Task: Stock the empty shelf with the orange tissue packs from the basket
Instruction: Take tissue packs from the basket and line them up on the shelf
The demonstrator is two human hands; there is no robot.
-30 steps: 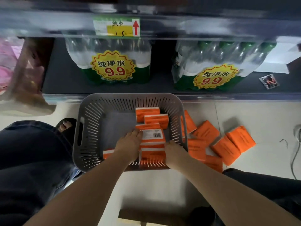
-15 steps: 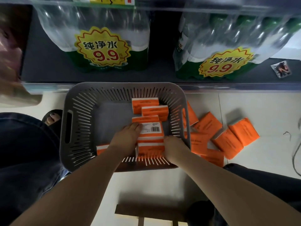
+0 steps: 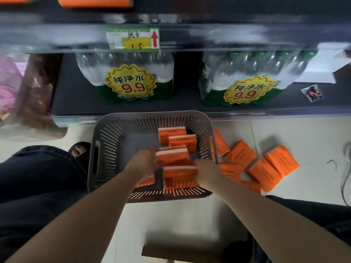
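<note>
Both hands in the grey basket (image 3: 106, 149) on the floor. Left hand (image 3: 144, 164) presses the left end of a short row of orange tissue packs (image 3: 173, 154), right hand (image 3: 207, 168) presses the right end; the row is squeezed between the palms, fingers curled round the ends. More packs sit loose at the back of the basket (image 3: 178, 136), one lies flat under the left wrist (image 3: 146, 181)

Risks, my read:
- the grip is friction only, so the middle packs could drop out on the lift if squeeze pressure sags
- packs look soft; they may bow under pressure and the row buckles
- near basket wall is tall, so a low lift could snag the bottom pack

Around:
- spilled packs on the floor (image 3: 273, 166) right of the basket, touching or overlapping each other; they need collecting too
- bottom shelf holds two shrink-wrapped water multipacks (image 3: 129, 80), so no room there
- red arrow on the price tag (image 3: 133, 37) points up; orange packs (image 3: 95, 1) already show on the shelf above
- that shelf edge (image 3: 228, 35) overhangs the basket, so the lift likely has to come back toward the body, then up
- knee (image 3: 38, 177) and foot (image 3: 79, 150) crowd the left side
</note>
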